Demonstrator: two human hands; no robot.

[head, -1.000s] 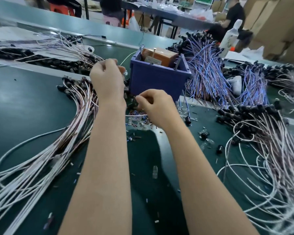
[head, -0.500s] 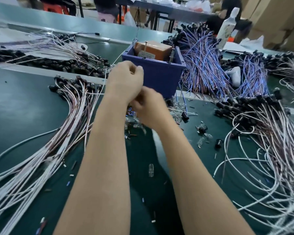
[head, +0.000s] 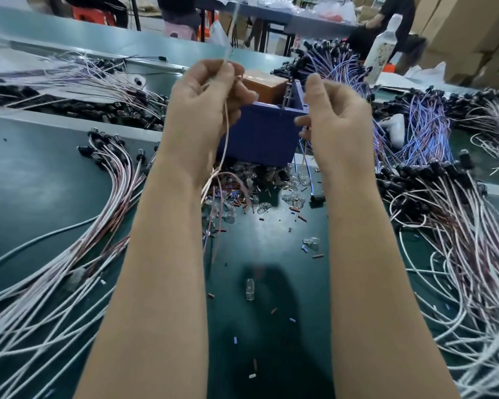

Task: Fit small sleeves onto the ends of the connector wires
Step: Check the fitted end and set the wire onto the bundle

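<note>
Pale pink-and-white insulation marks the connector wire [head: 224,145] that the left hand [head: 208,110] pinches between thumb and forefinger, raised in front of the blue bin [head: 260,136]. The wire runs up past the fingertips and hangs down along the wrist toward the green mat [head: 41,174], where its lower end is lost in blur. The right hand [head: 334,119] is raised beside the left and apart from it, fingers curled with the thumb near the forefinger; blur hides whether anything is held between them. Small sleeves [head: 242,198], red-brown and blue, lie scattered on the mat just in front of the bin, mixed with clear plastic caps [head: 250,288]. A brown box [head: 267,84] sits inside the bin. One bundle of pink-white wires [head: 41,283] with black connectors fans across the mat on the left, another [head: 458,240] on the right, and blue-purple wires [head: 415,131] lie behind the right hand. A white bottle [head: 382,50] stands farther back.
</note>
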